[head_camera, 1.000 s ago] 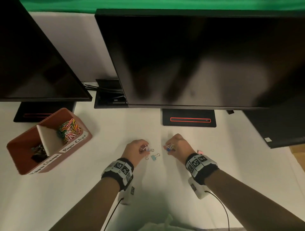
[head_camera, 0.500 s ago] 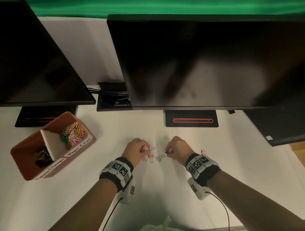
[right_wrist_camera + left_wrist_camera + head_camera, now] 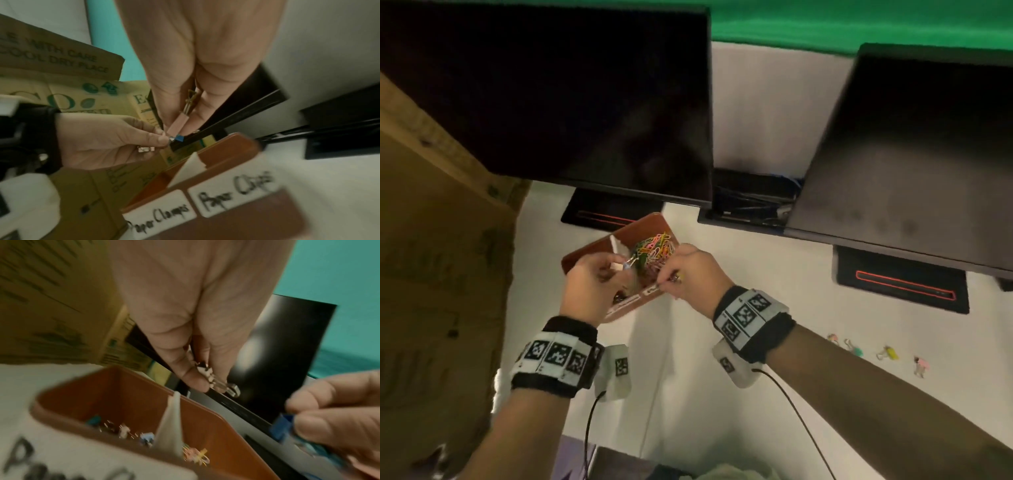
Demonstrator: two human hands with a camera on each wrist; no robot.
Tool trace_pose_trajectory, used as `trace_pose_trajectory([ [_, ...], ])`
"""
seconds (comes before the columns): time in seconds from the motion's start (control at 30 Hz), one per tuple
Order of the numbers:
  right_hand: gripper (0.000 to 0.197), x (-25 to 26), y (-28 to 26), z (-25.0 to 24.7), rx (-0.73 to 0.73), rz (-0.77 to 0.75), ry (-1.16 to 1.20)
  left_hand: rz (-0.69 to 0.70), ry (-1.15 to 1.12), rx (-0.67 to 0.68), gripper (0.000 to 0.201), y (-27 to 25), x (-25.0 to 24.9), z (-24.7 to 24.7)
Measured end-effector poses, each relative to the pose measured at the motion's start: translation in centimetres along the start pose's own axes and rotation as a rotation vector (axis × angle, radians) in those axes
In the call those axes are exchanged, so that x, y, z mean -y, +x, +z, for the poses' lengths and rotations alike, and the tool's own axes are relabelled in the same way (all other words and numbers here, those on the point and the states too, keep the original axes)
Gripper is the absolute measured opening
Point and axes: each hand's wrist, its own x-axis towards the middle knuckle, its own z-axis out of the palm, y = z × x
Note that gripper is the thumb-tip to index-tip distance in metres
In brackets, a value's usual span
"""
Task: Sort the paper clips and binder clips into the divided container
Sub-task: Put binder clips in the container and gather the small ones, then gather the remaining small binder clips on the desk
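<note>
The brown divided container (image 3: 650,219) stands on the white table below the left monitor. Its labels read "Paper Clamps" (image 3: 160,216) and "Paper Clips" (image 3: 234,194). Coloured paper clips (image 3: 655,248) fill its right compartment, and several binder clips (image 3: 123,430) lie in the left one. My left hand (image 3: 619,267) hovers over the container and pinches a white patterned binder clip (image 3: 207,376). My right hand (image 3: 667,279) is beside it at the front rim, pinching a pink binder clip (image 3: 177,123) with a blue binder clip (image 3: 281,426) at its fingertips.
Several loose binder clips (image 3: 888,353) lie on the table at the right. A cardboard box (image 3: 431,274) stands close on the left of the container. Two dark monitors (image 3: 551,85) (image 3: 911,154) overhang the back, with a cable recess (image 3: 750,202) between them.
Both hands have left the clip pile at mid-table and moved left to the container, carrying binder clips. The head view has swung left with them.
</note>
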Motion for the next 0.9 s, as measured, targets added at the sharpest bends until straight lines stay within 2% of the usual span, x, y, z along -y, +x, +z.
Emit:
trace_pose_trajectory([
  [0.1, 0.011, 3.4, 3.5, 3.4, 0.025, -0.021, 0.024, -0.149, -0.104, -0.017, 0.012, 1.5, 2.5, -2.1],
  [0.17, 0.019, 4.6, 5.2, 5.3, 0.053, -0.007, 0.047, -0.238, -0.277, 0.059, 0.029, 2.2, 3.4, -2.8],
  [0.23, 0.029, 4.9, 6.0, 6.2, 0.111, 0.011, 0.035, -0.269, -0.360, 0.141, 0.046, 2.2, 3.6, -3.2],
  [0.37, 0.029, 3.5, 4.7, 5.3, 0.110, -0.007, 0.070, -0.157, -0.366, 0.213, 0.051, 1.7, 2.2, -3.2],
  [0.47, 0.027, 0.5, 1.9, 2.9, 0.086, 0.011, 0.108, -0.039, -0.358, 0.211, 0.039, 1.2, 0.2, -1.8],
  [0.57, 0.024, -4.2, -2.4, -0.3, -0.021, 0.071, 0.039, 0.096, -0.314, 0.265, 0.025, 0.4, -2.6, 1.3],
  [0.63, 0.027, -7.6, -6.0, -2.6, -0.070, 0.157, -0.041, 0.168, -0.262, 0.352, 0.019, -0.3, -4.4, 4.4],
  [0.77, 0.049, -13.8, -13.8, -7.7, -0.082, 0.472, -0.191, 0.271, -0.142, 0.549, 0.030, -2.2, -7.7, 11.5],
  [0.83, 0.054, -16.1, -17.7, -10.1, -0.060, 0.594, -0.256, 0.306, -0.040, 0.640, 0.036, -3.5, -9.0, 14.8],
  [0.9, 0.051, -18.1, -21.2, -12.1, 0.020, 0.652, -0.308, 0.335, 0.060, 0.718, 0.041, -4.9, -10.0, 17.9],
])
